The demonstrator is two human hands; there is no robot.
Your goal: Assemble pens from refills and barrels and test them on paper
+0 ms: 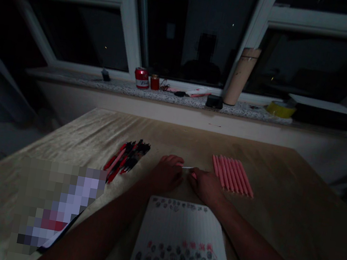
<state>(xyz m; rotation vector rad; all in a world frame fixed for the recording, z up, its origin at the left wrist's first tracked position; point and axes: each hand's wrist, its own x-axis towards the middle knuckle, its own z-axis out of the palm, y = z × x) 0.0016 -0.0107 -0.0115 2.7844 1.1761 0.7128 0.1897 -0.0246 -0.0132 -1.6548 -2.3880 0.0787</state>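
Note:
My left hand (pixel 168 173) and my right hand (pixel 206 186) meet over the table, a little beyond the notepad. Both have their fingers closed in a pinch. A slim white rod (pixel 187 167), which looks like part of a pen, spans the gap between their fingertips. Something pink shows at the right fingertips, too dim to make out fully. To the right of my right hand lies a neat row of several pink pens (pixel 232 175). Left of my left hand is a loose pile of red and black pens (pixel 127 157). Below both hands lies a lined notepad (pixel 181 230) with black and red scribbles.
A phone-like device (pixel 69 208), blurred out, lies left of my left forearm. On the windowsill (pixel 117 87) stand a red can (pixel 142 78), a small jar (pixel 154 82), a tall tan cylinder (pixel 241 77), a roll of yellow tape (pixel 280 109) and a dark box (pixel 325 114).

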